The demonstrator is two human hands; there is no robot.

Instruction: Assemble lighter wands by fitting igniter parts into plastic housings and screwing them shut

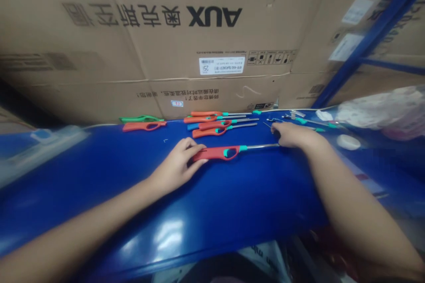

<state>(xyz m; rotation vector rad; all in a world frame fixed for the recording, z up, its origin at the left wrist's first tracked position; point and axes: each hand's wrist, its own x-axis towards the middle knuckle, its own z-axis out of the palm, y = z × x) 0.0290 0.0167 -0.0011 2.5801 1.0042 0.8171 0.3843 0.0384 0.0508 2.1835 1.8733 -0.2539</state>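
My left hand (186, 160) grips the rear of a red long-nosed lighter (217, 154), its thumb and fingers around the handle. The lighter's metal tube points right, and its tip runs behind my right hand (290, 135). My right hand's fingers are bent together over thin metal wire parts (270, 120) at the back of the table; what they pinch is hidden. Several orange and red lighters (207, 133) lie beyond the held one, with metal tubes and teal collars. Farther left rest a green lighter shell (141, 119) and an orange lighter body (142, 127).
The blue tabletop (159, 212) backs onto a large cardboard box (149, 48). More tubes with teal ends (302, 121) and a white round lid (348, 142) are at the right, near a pale plastic bag (381, 112). A blue metal post (365, 40) slants at the right.
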